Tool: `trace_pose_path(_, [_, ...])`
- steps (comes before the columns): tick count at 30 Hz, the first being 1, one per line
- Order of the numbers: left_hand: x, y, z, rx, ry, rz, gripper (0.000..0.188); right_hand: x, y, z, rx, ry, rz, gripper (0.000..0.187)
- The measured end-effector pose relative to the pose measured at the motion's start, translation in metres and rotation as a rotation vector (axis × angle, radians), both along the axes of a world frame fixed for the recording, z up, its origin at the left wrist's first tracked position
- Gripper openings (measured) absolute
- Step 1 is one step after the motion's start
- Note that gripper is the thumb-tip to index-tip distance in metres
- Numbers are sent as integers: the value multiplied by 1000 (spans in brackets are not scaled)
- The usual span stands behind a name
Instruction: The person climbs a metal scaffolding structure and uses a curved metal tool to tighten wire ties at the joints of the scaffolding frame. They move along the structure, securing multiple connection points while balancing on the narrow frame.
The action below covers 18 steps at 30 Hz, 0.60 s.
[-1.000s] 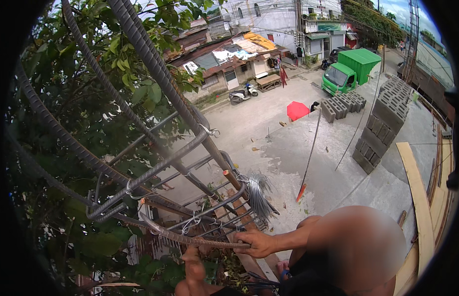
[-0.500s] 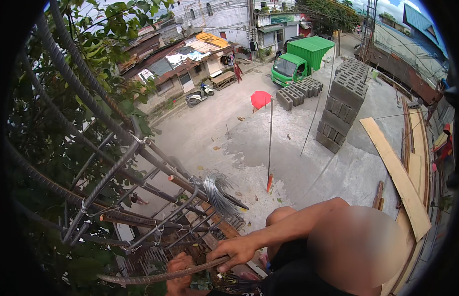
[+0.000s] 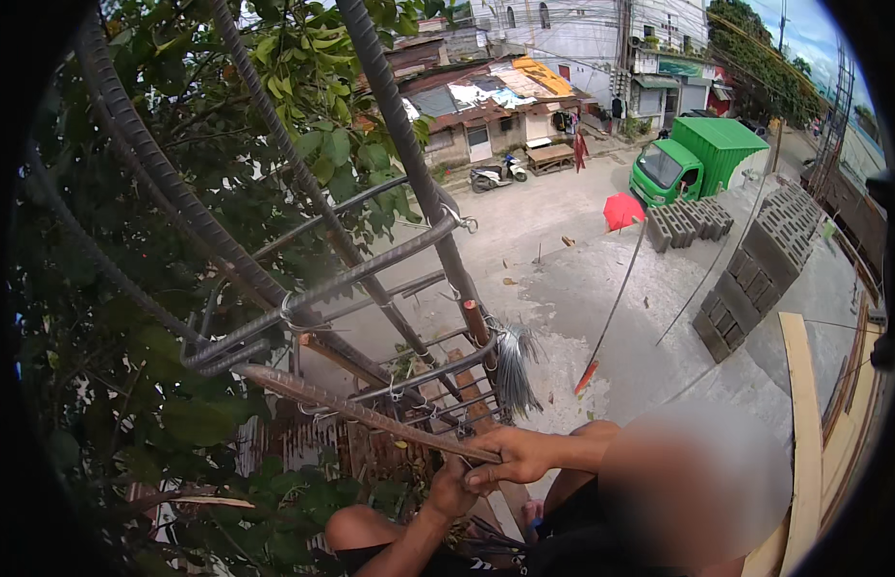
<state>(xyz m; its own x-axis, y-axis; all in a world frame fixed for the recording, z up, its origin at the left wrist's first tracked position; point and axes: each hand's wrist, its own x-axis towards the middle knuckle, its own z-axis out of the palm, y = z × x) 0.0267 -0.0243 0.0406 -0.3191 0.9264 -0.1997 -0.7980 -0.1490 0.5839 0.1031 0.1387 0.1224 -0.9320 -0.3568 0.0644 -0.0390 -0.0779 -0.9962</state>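
A ribbed steel rebar (image 3: pixel 371 418) slants across the front of the tied rebar column (image 3: pixel 428 207). My right hand (image 3: pixel 515 456) is closed round its near end. Just below and to the left, my left hand (image 3: pixel 451 492) is closed against the same end, its fingers partly hidden by the bar and the right hand. The bar's far end lies near the bent corner of a stirrup (image 3: pixel 361 274), but I cannot tell whether they touch. Thin tie wire binds the stirrups to the upright bars. A bundle of loose grey wire (image 3: pixel 515 375) hangs at the column's right side.
Leafy branches (image 3: pixel 178 433) crowd the left. Hollow concrete blocks (image 3: pixel 755 274) stand stacked on the concrete at right, beside long wooden planks (image 3: pixel 803 413). A thin upright rod (image 3: pixel 616 298) rises from the slab. Farther off are a red umbrella (image 3: pixel 622 211), a green truck (image 3: pixel 697 163) and a parked motorbike (image 3: pixel 498 173).
The view has turned left, so the street and blocks sit farther right. The held rebar has swung: its far end has risen toward the column's stirrup, while both hands stay on its near end.
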Motion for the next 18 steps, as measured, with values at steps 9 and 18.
trace_pose_path(9, [-52, -44, 72, -170, 1305, 171, 31, -6, 3, 6, 44, 210, -169, 30])
trace_pose_path(18, [-77, -107, 99, 2, 955, 993, 39, -19, 11, -23, 153, 478, -284, 27])
